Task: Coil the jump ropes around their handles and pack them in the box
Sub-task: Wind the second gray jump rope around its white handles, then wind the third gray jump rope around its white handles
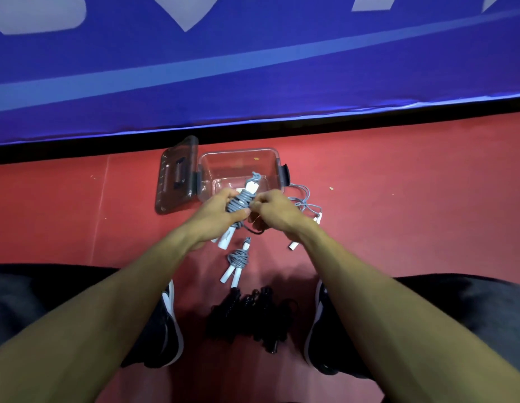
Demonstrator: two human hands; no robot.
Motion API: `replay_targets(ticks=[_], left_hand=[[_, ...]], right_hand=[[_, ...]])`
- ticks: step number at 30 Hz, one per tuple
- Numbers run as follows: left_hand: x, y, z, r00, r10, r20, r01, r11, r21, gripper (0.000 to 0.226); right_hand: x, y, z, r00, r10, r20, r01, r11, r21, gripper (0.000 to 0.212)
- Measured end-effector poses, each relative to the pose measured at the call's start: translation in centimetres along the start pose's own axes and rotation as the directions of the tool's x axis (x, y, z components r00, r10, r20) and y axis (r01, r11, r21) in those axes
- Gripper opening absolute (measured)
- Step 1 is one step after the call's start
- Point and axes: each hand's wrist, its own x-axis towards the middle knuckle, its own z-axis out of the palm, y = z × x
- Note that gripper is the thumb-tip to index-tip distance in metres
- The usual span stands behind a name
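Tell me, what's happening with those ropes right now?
Left hand grips grey rope bundle; right hand pinches its cord. Clear box open, nothing packed yet. Nothing in the way.

Dim, soft blur thru-out, wide-angle bend at edges (shadows faint).

Head view — forward and steeply down, close, edges perhaps warped

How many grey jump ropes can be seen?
3: one coiled in both hands, one coiled on the floor, one loose right of the box. The black pile may hide others.
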Motion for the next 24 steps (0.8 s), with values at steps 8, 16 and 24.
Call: replay_targets(ticks=[8,16,24], left_hand=[[3.4,-5.3,3.6,0.977,-0.209,-0.03,0.199,0.959,-0.201,0.03],[4.9,-10.6,5.1,0.958,-0.278,-0.07,0.274,0.96,-0.063,0.042],[6.5,-14.3,7.8,0.931,-0.357,-0.076,0.355,0.934,-0.044,0.021]], right_hand=[[3.6,4.9,2.7,0.98,0.191,0.061,-0.198,0.968,0.156,0.037],[6.2,10.2,4.2,0.966,0.259,0.021,-0.26,0.961,0.093,0.032],[8.9,16.1,6.2,0.945,0.325,-0.026,-0.325,0.946,-0.011,0.027]])
